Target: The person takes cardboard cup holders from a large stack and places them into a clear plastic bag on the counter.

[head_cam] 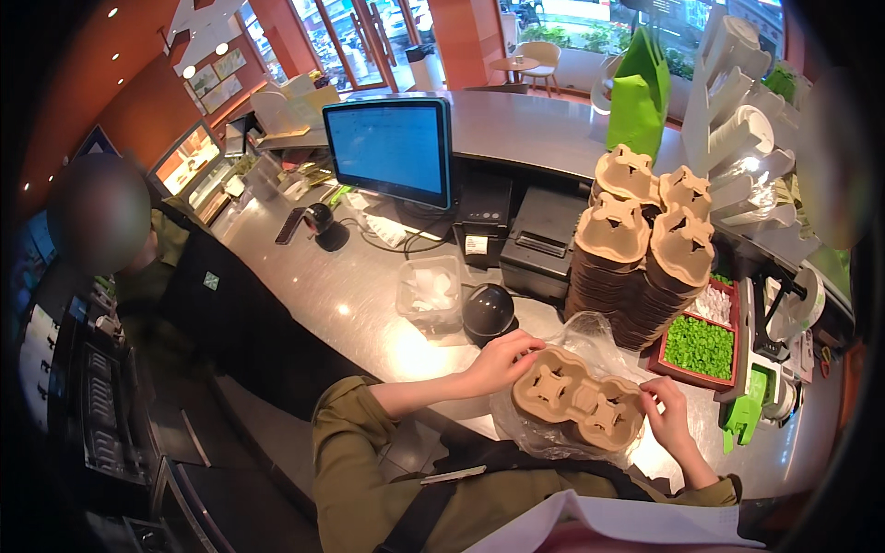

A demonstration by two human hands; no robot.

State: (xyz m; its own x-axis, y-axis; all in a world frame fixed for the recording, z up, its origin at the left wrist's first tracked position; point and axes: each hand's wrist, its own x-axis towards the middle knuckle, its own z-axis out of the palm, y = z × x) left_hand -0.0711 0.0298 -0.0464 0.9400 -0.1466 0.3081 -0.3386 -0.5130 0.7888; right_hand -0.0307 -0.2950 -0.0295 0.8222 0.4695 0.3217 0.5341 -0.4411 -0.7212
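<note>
Right before me on the steel counter lies a brown moulded-pulp cup carrier [586,395] with two cup wells. Crumpled clear plastic film [536,435] shows around and under it; how many carriers are stacked there is hard to see. My left hand [510,358] grips the carrier's left end between thumb and fingers. At its right end, my right hand [667,409] pinches the rim. Just behind, tall nested stacks of the same pulp carriers [626,256] stand upright.
A touchscreen monitor [387,152], black printer [543,242], round black device [488,311] and clear tub [429,294] stand on the steel counter [290,276]. Rightward are a red box of small green items [700,345] and a green tape dispenser [745,411]. A co-worker [228,297] stands at left.
</note>
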